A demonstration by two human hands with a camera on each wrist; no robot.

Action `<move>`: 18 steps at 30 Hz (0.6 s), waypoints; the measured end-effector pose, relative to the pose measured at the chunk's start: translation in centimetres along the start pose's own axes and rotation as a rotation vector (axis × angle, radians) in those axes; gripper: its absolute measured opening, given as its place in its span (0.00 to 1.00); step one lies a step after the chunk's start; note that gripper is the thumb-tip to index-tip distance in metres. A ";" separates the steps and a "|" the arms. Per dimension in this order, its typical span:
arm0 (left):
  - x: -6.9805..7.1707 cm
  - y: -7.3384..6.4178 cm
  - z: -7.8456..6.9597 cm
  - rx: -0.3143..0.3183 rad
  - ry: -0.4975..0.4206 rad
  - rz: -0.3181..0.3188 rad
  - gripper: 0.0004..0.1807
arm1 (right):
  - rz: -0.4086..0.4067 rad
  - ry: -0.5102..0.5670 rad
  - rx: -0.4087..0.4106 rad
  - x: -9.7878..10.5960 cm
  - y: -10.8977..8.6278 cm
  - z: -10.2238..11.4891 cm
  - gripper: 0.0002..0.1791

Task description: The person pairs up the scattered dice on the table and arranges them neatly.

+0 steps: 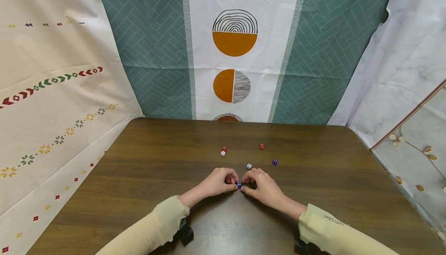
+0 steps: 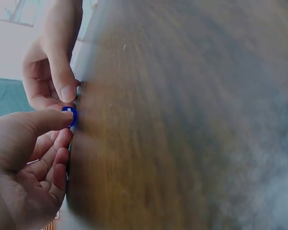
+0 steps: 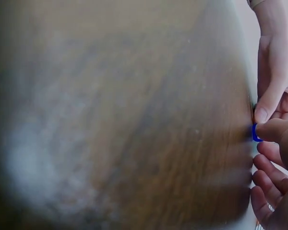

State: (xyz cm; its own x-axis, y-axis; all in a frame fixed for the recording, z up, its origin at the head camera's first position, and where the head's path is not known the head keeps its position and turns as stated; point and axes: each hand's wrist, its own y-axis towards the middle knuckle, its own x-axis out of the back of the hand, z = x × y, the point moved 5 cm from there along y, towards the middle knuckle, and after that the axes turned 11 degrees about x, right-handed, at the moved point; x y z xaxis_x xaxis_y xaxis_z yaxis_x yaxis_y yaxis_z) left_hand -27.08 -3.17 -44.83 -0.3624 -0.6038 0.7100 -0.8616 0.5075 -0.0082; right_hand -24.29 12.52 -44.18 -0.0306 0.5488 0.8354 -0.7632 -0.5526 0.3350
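A small blue die (image 1: 238, 185) with white pips is on the brown table between my two hands. My left hand (image 1: 219, 181) pinches it from the left, and in the left wrist view the left thumb (image 2: 55, 120) covers part of the blue face. From the other side my right hand (image 1: 265, 187) holds the same die by its fingertips. The right thumb (image 3: 273, 129) overlaps it in the right wrist view. Just beyond the right fingers lies a white die (image 1: 249, 166). Another blue die (image 1: 275, 162) is farther right. The held die's far side is hidden.
Toward the back of the table (image 1: 167, 142), a red die (image 1: 224, 149) and a white die (image 1: 223, 153) lie close together. Another red die (image 1: 261, 146) sits back and to the right. Patterned cloths (image 1: 156, 53) hang behind and at both sides.
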 end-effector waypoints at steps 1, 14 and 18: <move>0.0 0.0 0.0 0.002 0.000 -0.001 0.04 | 0.001 0.001 -0.003 -0.1 0.0 0.0 0.09; -0.1 -0.1 -0.2 0.019 -0.015 -0.021 0.03 | 0.005 0.008 -0.018 -0.2 0.2 -0.1 0.08; -0.1 0.0 -0.1 0.017 -0.017 -0.026 0.04 | 0.007 0.006 -0.023 -0.3 0.3 -0.2 0.07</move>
State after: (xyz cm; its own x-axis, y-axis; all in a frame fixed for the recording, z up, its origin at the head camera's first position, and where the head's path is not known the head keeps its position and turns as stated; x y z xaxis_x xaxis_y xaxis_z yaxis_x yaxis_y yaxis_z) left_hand -26.96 -3.07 -44.83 -0.3454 -0.6269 0.6984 -0.8766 0.4812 -0.0016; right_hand -24.60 12.35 -44.38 -0.0402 0.5488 0.8350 -0.7772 -0.5424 0.3190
